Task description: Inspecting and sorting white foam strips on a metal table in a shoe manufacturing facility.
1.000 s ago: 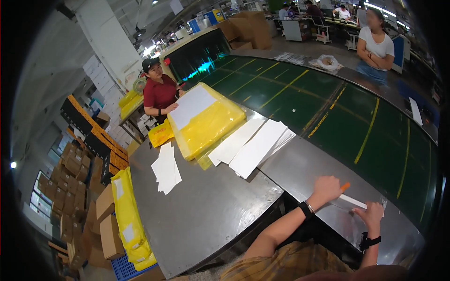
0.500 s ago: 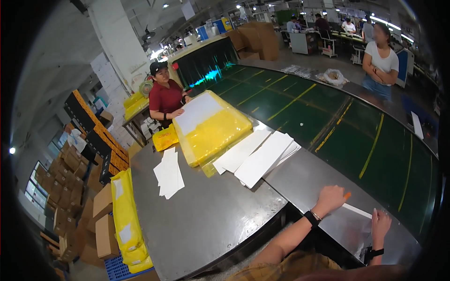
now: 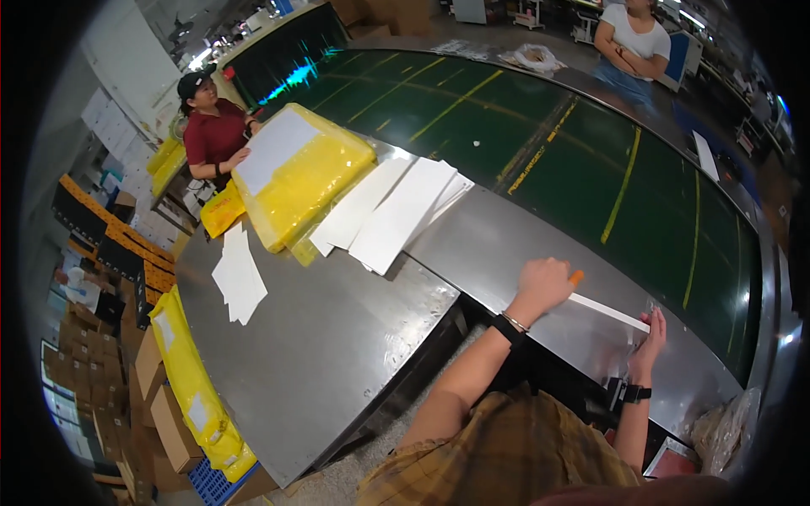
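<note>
My left hand [image 3: 542,284] is closed around an orange-handled tool [image 3: 576,277] on the steel table [image 3: 337,337]. A long narrow white strip [image 3: 609,312] runs from that hand to my right hand [image 3: 648,336], whose fingers press on the strip's far end and on a clear plastic sheet [image 3: 634,331] lying flat. Both wrists carry bands. The tool's tip is hidden under my left hand.
A stack of yellow bags [image 3: 299,173] topped with white paper sits beside fanned white sheets [image 3: 396,211] and loose papers [image 3: 238,274]. A person in a red shirt [image 3: 211,131] leans at the far corner; another person [image 3: 633,42] stands beyond the green conveyor [image 3: 591,152]. Cardboard boxes [image 3: 160,396] crowd the left floor.
My view has tilted and drawn closer to the table. My hands have stayed on the white strip, the right hand sliding slightly along its end.
</note>
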Motion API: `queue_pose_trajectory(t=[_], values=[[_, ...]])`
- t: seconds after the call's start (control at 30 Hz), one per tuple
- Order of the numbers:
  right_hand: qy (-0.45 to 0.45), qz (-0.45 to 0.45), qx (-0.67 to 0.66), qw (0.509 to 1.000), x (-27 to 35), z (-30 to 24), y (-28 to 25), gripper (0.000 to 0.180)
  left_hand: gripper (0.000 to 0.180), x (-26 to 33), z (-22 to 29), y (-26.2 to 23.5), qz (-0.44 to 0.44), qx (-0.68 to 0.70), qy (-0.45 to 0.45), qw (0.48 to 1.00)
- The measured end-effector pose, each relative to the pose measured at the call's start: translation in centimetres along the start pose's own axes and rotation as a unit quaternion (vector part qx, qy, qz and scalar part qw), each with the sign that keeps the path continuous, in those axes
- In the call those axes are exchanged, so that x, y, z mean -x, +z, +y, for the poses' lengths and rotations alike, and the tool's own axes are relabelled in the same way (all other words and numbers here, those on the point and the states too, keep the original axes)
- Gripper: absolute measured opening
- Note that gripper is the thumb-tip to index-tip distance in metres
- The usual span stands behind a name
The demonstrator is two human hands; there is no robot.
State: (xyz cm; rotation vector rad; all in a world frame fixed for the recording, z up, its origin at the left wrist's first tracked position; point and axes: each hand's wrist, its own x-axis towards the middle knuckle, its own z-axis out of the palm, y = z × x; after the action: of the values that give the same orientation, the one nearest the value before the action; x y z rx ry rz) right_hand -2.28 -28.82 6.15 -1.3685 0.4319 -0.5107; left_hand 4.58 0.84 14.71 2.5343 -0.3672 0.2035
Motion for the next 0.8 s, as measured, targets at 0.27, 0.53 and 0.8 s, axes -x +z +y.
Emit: queue_pose_trajectory(t=[0.27,0.53,0.8], values=[[-0.003,-0.038,-0.005,0.999,-0.3,0.8,-0.1,0.029,0.033,-0.2,-0.2,0.1,0.012,-0.027,0.018,0.999],[-0.017,-0.02,0.019,0.999,0.0,0.9,-1.2,0.031,0.019,3.3,0.0,-0.3,0.236,-0.032,0.062,0.969],[-0.044,0.009,0.03,0.999,0.2,0.7,-0.4,0.03,0.036,7.1,-2.5,3.8,0.272,0.366,-0.107,0.884]])
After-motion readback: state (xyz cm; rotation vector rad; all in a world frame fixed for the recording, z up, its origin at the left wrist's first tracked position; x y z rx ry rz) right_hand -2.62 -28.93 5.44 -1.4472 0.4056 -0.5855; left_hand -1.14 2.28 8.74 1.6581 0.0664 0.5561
